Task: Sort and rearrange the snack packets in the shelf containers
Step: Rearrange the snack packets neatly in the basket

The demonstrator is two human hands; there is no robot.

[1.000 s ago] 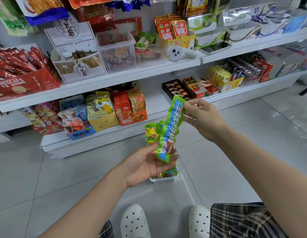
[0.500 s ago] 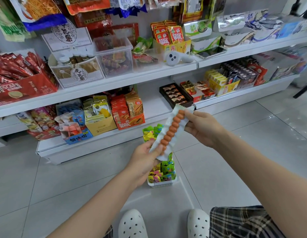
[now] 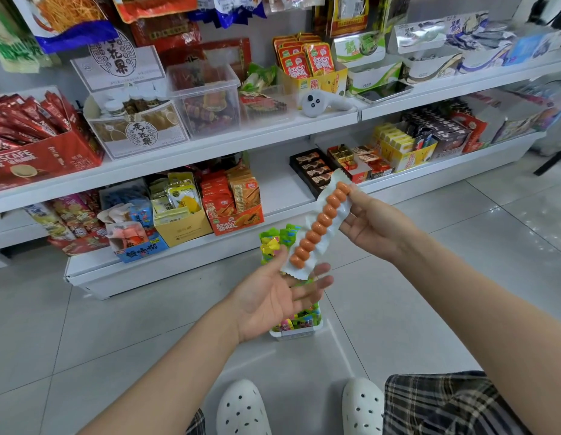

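Snack packet runs near-left to far-right; right hand pinches far end, left hand spread under near end.

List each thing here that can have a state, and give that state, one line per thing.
Left hand: open, palm up, fingers under the packet's lower end.
Right hand: pinching the packet's top end.
Packet: sealed, clear side up, held tilted above the tub.
Tub: on the floor, holding green packets.
Clear bin: lidless, partly filled.
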